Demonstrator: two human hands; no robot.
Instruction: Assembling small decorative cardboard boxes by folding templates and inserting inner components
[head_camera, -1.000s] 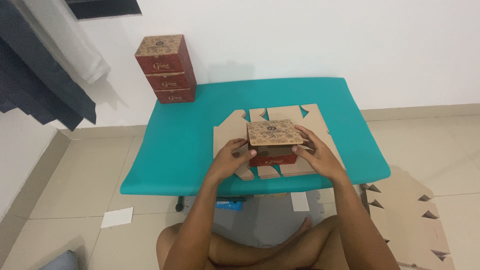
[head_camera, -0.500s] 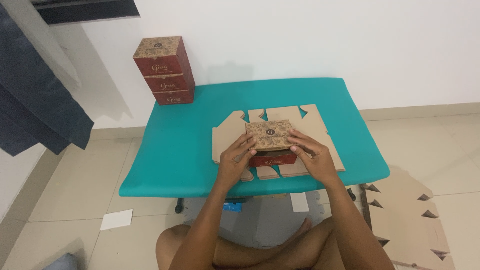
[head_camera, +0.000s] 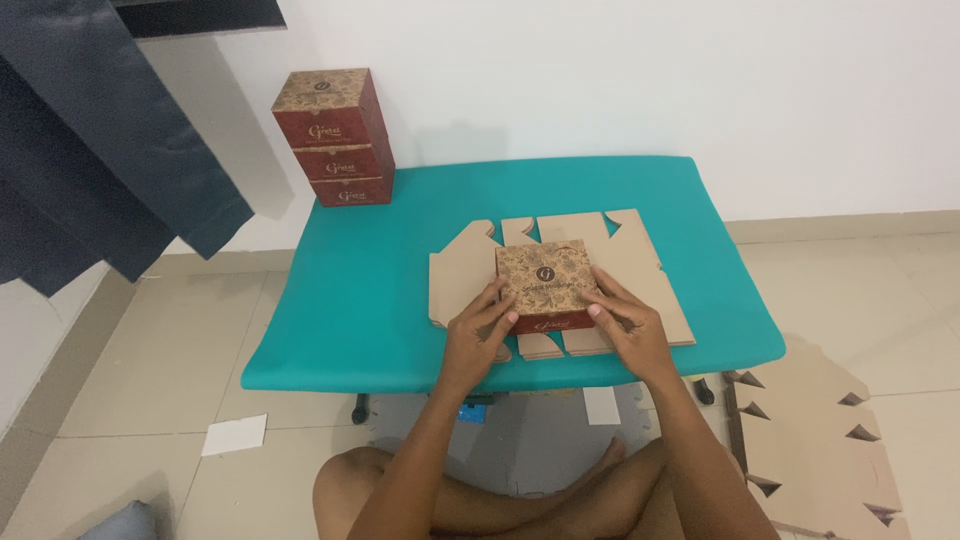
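- Fingers of the left hand (head_camera: 478, 332) lie slightly spread against the left side of the small patterned box (head_camera: 546, 285), thumb tip at its near left edge; they press on the box rather than close around it.
- Fingers of the right hand (head_camera: 627, 325) lie along the right side and near right corner of the same box, thumb tip touching the near edge; these too press flat and are not curled shut.
- The small patterned box sits between the two sets of fingers. Its brown lid faces up, and a red side wall shows just below the thumbs.
- Directly under the fingers and the box lies a flat cardboard blank (head_camera: 640, 275), unfolded, with cut tabs reaching beyond the fingertips on the far side and toward the wrists on the near side.
- The blank rests on the teal surface (head_camera: 380, 300), which extends well past the fingers to left and right.
- Far beyond the left fingers, at the far left corner of the surface, stands a stack of red and brown boxes (head_camera: 335, 135) against the white wall.
- To the right of the right forearm, on the tiled floor, lies a pile of flat cardboard blanks (head_camera: 820, 440).
- To the left of the left forearm, on the floor, lies a white paper sheet (head_camera: 233, 435).
- Below the wrists, the person's crossed legs (head_camera: 500, 500) are in view.
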